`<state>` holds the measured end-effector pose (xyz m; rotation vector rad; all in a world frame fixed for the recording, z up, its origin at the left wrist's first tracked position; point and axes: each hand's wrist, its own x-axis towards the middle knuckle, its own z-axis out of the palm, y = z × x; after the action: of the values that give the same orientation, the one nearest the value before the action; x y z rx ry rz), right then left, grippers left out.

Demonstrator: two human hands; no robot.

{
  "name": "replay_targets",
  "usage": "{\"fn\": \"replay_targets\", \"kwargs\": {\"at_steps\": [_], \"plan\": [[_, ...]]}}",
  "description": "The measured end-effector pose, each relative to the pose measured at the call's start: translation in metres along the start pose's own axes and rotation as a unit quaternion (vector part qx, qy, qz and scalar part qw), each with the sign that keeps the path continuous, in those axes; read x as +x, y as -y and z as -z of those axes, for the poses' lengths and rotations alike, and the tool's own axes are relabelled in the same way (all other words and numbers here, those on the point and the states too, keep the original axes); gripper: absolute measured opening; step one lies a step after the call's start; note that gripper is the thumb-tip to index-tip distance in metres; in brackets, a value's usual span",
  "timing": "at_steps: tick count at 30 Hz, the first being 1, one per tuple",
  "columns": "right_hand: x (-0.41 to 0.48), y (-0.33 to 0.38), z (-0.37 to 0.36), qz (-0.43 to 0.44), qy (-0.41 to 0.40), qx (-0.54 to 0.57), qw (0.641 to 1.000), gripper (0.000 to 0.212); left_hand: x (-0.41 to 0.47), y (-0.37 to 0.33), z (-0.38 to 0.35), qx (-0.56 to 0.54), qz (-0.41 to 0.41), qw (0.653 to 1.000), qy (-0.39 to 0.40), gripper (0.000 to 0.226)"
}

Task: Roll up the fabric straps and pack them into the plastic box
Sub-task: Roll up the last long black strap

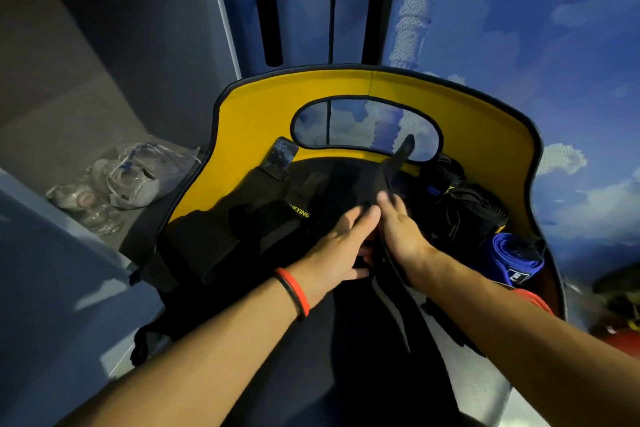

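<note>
Rolling is in hand: one long black strap (398, 162) runs up from between both hands, over the yellow-walled container (346, 87). The left hand (339, 246) lies on it with straight fingers. The right hand (398, 232) is blurred, so I cannot tell its grip. Next comes tight, even winding. Packed at right are one blue roll (512, 256) and seemingly two black rolls (467, 208) — too dark to separate surely.

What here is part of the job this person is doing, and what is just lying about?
Job: left hand, right hand, black strap under them, rolled black straps, blue roll, yellow container.
Lying about: clear plastic bags, red wristband.
</note>
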<state>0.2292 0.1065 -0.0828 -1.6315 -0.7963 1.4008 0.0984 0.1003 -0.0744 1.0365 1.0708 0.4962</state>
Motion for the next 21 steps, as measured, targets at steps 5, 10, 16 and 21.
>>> {"fn": "replay_targets", "kwargs": {"at_steps": [5, 10, 16, 21], "plan": [[0.028, -0.027, 0.003, 0.101, -0.140, -0.163, 0.971, 0.012, 0.017, 0.021, 0.009, 0.070, -0.038, 0.996, -0.049, 0.103], [0.029, -0.037, 0.004, 0.034, -0.038, -0.138, 0.989, 0.035, 0.034, 0.035, 0.028, 0.195, -0.060, 0.970, -0.131, 0.073], [0.023, -0.038, 0.006, 0.131, 0.041, -0.468, 0.873, 0.088, 0.036, 0.034, 0.029, 0.339, -0.073, 0.934, -0.082, 0.071], [0.006, -0.043, 0.017, 0.227, 0.024, -0.641, 0.733, 0.070, 0.023, 0.048, 0.035, 0.572, -0.112, 0.812, -0.034, 0.063]]}}
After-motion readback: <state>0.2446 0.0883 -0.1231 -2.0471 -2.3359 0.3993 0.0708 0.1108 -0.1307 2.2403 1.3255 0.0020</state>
